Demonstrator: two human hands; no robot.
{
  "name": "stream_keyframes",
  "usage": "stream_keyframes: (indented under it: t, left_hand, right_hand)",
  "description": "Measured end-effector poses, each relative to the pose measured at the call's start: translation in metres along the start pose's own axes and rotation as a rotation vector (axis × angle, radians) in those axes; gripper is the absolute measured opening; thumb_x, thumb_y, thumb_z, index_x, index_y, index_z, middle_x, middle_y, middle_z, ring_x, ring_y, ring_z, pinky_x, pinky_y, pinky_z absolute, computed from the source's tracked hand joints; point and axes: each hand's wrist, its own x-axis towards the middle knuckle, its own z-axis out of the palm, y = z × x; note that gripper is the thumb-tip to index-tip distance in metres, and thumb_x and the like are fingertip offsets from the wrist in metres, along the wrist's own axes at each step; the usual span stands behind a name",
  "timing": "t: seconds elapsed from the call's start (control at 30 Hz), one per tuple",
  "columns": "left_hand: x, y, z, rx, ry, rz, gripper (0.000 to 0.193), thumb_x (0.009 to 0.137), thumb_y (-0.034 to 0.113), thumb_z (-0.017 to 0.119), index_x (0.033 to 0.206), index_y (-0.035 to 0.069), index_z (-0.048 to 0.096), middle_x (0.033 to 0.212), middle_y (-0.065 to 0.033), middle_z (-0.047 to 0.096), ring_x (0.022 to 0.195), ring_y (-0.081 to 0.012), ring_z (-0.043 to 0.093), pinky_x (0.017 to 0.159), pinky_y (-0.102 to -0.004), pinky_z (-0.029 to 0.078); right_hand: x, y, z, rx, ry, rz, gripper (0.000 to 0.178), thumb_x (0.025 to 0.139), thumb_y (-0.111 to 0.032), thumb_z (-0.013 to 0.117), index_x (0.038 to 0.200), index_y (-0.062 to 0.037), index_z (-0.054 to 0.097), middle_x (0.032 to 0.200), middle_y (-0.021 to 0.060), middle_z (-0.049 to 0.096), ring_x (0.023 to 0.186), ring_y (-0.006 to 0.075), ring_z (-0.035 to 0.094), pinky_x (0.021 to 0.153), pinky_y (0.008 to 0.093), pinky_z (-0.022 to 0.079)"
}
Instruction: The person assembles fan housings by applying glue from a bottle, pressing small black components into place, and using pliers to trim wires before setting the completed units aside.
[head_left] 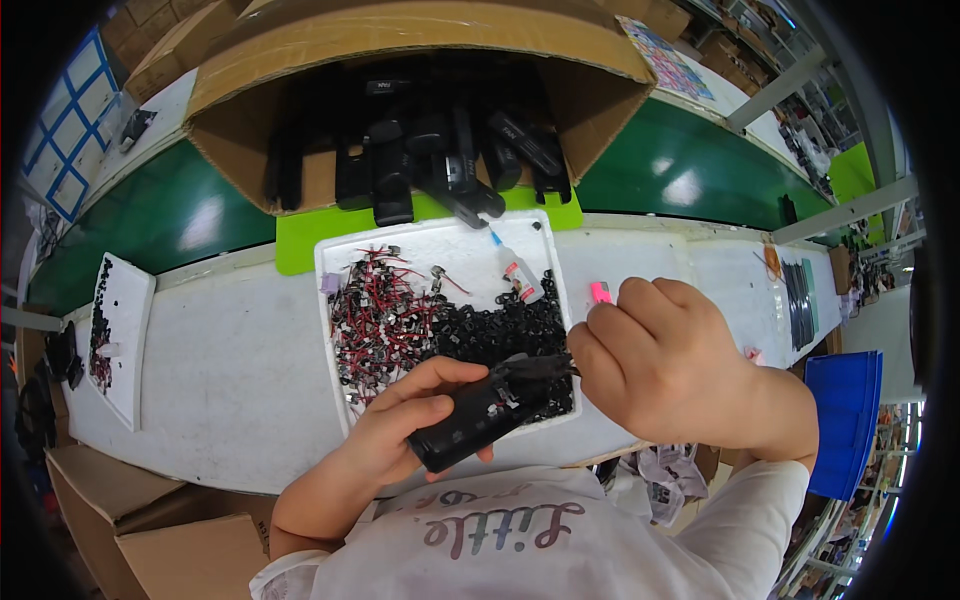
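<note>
I've got the left hand [398,418] wrapped around a black housing [462,426], tilted over the near edge of the white tray [468,240], while the right hand [655,362] sits curled in a fist just beside the housing's far end, and from here I can't tell what it grips. Beyond them I'm seeing small black parts [495,330] heaped beside red-wired pieces [375,315], with an open cardboard box [420,32] behind the tray.

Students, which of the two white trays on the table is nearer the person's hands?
The central tray, containing a bottle: the left hand and right hand are close by, whereas the other tray lies far left.
</note>
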Motion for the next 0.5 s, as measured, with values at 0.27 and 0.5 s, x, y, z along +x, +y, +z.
stream_keyframes:
  t: [0.27, 0.5]
  left_hand:
    - [0.001, 0.004, -0.003, -0.197, 0.020, -0.072, 0.041, 0.087, 0.017, 0.044, 0.125, 0.004, 0.039, 0.110, -0.0211, 0.053, 0.079, -0.0324, 0.063, 0.036, -0.0254, 0.043]
    - [-0.002, 0.005, 0.000, -0.097, 0.044, -0.036, 0.041, 0.086, 0.016, 0.045, 0.124, 0.002, 0.039, 0.110, -0.0210, 0.053, 0.077, -0.0295, 0.064, 0.035, -0.0242, 0.043]
  right_hand:
    - [0.006, 0.002, 0.004, 0.034, 0.120, 0.059, 0.022, 0.053, -0.010, 0.056, 0.072, 0.0006, 0.057, 0.066, 0.0043, 0.045, 0.065, 0.0181, 0.044, 0.055, 0.0284, 0.033]
    - [0.004, 0.006, -0.010, 0.067, 0.069, 0.015, 0.040, 0.046, -0.008, 0.059, 0.086, -0.0001, 0.060, 0.080, 0.0064, 0.055, 0.068, 0.0202, 0.050, 0.058, 0.0314, 0.037]
